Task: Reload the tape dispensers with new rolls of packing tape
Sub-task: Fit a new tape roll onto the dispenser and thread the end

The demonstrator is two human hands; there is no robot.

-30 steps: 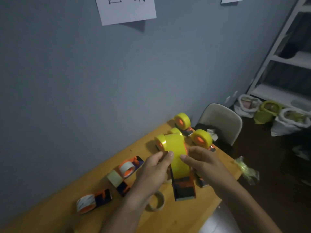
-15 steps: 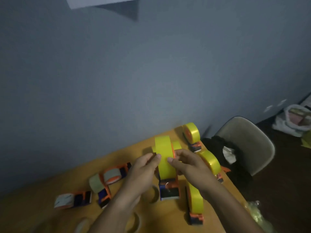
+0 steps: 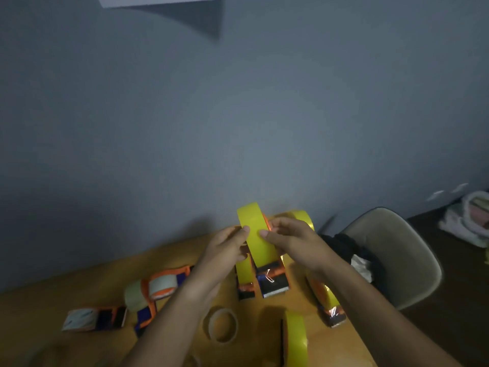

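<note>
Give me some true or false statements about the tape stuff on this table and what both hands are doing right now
1. Both hands, left hand and right hand, hold the yellow tape roll. True.
2. That roll sits on an orange and dark dispenser. True.
3. The empty cardboard core is on the chair. False: it lies on the wooden table.
4. The chair stands left of the table. False: it stands to the right.
5. All the tape is yellow. False: the dispensers at left carry pale rolls.

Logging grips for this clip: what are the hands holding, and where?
Both the left hand and right hand pinch the yellow tape roll by its opposite edges.
</note>
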